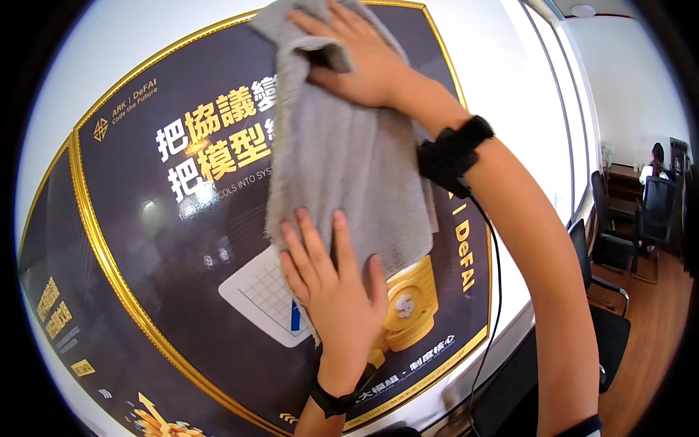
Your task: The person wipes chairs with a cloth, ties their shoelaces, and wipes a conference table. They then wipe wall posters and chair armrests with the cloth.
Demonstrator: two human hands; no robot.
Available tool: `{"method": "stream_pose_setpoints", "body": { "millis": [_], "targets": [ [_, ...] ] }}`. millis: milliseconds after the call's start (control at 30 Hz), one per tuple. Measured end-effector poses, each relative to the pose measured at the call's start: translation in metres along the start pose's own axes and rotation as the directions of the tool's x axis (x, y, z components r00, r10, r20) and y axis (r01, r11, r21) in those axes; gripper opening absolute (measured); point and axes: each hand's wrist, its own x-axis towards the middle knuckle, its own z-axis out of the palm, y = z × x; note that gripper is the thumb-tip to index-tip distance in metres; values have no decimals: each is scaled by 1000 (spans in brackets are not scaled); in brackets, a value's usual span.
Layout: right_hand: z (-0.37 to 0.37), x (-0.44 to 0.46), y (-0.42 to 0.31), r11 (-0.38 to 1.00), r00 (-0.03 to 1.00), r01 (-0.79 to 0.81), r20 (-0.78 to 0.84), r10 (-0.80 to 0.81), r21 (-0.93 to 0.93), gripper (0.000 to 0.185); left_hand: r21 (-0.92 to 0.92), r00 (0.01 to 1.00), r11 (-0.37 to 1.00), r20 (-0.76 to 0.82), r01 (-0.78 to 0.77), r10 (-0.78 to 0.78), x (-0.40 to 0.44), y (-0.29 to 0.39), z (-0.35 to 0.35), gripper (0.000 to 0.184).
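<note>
A grey cloth (349,167) hangs down the front of a dark framed poster (160,247). My right hand (364,65) presses the upper part of the cloth to the poster, its fingers stretched over the fabric and its thumb beside a raised fold. Lower down, my left hand (331,288) lies with spread fingers at the cloth's bottom left part, its palm side hidden. Black bands circle both wrists, and a thin dark cable runs down from the right one.
A gold frame edge (102,233) borders the poster, with another framed panel (51,291) to its left. At the right are a window (557,109), black office chairs (611,226), a wooden floor (655,335) and a seated person (654,166) farther back.
</note>
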Motion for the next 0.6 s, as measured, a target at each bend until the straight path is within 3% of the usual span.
{"method": "stream_pose_setpoints", "body": {
  "millis": [33,67,100,133,167,233,267,367,567,600],
  "targets": [
    [-22,-5,-4,1000,998,-4,70,4,-8,63,-21,999,999,33,-27,28,-2,0,2,61],
    [-34,-6,-7,983,974,-39,212,78,-180,61,-41,996,998,66,-49,52,-4,-1,2,61],
    [-17,-18,12,983,998,-25,59,36,-180,59,-51,995,997,74,-66,70,-3,-1,1,59],
    [-10,-21,17,946,985,-83,120,126,-314,59,-74,992,993,80,-91,97,-3,0,1,59],
    [-15,-29,19,958,982,-124,108,157,-259,61,-99,989,988,84,-117,125,-3,-1,3,59],
    [2,-62,49,969,967,-238,-77,242,61,62,-149,980,976,100,-158,174,-5,-4,4,58],
    [10,-80,60,959,951,-283,-134,277,-25,58,-171,973,969,117,-178,199,-8,-6,4,57],
    [-2,-113,40,912,909,-403,-87,409,79,68,-249,953,947,173,-202,249,-21,-14,-2,56],
    [-32,-207,-64,816,816,-577,27,577,37,68,-347,887,910,310,-229,342,-98,-54,-25,60],
    [-31,-222,-83,806,806,-591,60,589,22,68,-281,870,922,342,-265,354,-123,-66,-31,61]
  ]
}}
